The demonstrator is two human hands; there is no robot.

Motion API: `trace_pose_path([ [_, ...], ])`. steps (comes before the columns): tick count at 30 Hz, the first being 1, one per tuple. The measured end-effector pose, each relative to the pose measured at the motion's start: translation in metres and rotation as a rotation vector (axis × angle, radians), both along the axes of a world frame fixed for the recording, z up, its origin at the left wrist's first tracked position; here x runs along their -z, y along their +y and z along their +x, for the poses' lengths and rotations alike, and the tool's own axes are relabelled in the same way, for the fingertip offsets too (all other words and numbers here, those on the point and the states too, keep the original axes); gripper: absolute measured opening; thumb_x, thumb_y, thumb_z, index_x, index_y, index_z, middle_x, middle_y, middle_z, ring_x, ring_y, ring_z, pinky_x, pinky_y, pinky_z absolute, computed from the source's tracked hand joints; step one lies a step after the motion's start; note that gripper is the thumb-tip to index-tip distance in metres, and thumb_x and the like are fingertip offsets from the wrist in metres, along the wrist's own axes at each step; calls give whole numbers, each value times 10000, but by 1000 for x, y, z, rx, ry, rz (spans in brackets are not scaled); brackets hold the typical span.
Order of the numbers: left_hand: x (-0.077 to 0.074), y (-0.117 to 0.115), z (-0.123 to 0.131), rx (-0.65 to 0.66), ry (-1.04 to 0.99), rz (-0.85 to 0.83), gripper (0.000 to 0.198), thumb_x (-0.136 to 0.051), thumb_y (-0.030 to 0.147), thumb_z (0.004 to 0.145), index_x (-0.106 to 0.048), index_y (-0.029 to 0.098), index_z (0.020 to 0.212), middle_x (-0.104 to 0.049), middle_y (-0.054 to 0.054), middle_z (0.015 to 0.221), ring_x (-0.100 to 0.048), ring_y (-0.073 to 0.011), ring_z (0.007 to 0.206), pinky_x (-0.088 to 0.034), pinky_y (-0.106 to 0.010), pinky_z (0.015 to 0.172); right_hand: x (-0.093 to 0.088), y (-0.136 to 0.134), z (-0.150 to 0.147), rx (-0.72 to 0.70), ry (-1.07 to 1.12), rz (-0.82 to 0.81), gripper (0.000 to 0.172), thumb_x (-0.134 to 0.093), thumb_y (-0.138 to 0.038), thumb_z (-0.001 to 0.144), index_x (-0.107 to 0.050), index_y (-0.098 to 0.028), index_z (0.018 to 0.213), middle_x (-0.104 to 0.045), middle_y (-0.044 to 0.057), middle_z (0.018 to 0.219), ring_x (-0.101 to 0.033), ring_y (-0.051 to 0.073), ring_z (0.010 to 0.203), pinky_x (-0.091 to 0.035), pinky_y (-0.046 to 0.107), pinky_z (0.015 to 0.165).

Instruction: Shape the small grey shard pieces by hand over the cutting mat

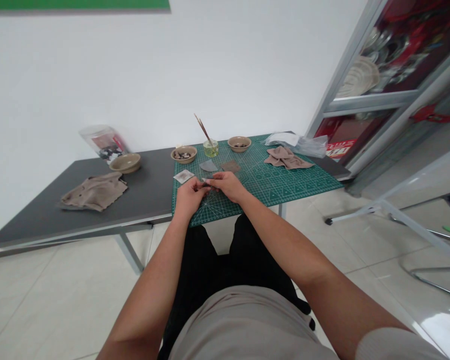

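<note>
My left hand (189,197) and my right hand (228,185) meet above a green cutting mat (277,187), pinching a small dark slender item (206,185) between their fingers. Its exact form is too small to tell. Just beyond my fingers lie a grey flat shard (209,166) and a brown flat piece (230,166). A small white square of paper (183,176) sits at the mat's left edge, near my left hand. Farther back are a glass jar of yellowish liquid holding brushes (210,148) and two small bowls with dark bits (182,154).
The mat lies on a grey table (142,175) against a white wall. It also bears a third bowl (239,143), a beige cloth (287,158) and a plastic bag (298,145). Left stand another bowl (125,163), cloth (93,192) and clear bag (104,144). A glass cabinet (375,85) stands right.
</note>
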State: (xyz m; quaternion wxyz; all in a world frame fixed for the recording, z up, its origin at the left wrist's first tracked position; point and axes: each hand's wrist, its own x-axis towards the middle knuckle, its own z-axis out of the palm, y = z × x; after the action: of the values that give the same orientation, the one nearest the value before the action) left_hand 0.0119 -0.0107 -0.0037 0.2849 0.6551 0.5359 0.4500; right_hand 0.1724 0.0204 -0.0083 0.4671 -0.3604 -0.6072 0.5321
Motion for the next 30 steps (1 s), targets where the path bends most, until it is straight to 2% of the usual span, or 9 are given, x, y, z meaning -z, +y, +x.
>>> trace_pose_path([
  [9,1,2,-1,10,6,17,210,-647,279,723,-491,196,609,-631,36,610,-561,-127,597,-401,-246,593,7,4,-2,56,-73,59,338,-706,-479,717,-664,-144,695,-575,-25,577,-471,91,530,-349,233,514],
  [20,-1,-2,0,-38,74,61,190,-628,289,753,-559,196,602,-632,32,606,-560,-132,602,-399,-253,602,6,2,-3,80,-103,89,327,-670,-471,755,-659,-150,693,-569,-22,570,-478,93,522,-352,227,506],
  [30,-2,-3,1,-39,42,56,181,-632,280,749,-568,192,604,-637,34,604,-570,-126,596,-411,-245,602,7,1,-4,77,-38,71,338,-678,-486,744,-666,-152,698,-580,-21,583,-484,94,530,-363,229,511],
])
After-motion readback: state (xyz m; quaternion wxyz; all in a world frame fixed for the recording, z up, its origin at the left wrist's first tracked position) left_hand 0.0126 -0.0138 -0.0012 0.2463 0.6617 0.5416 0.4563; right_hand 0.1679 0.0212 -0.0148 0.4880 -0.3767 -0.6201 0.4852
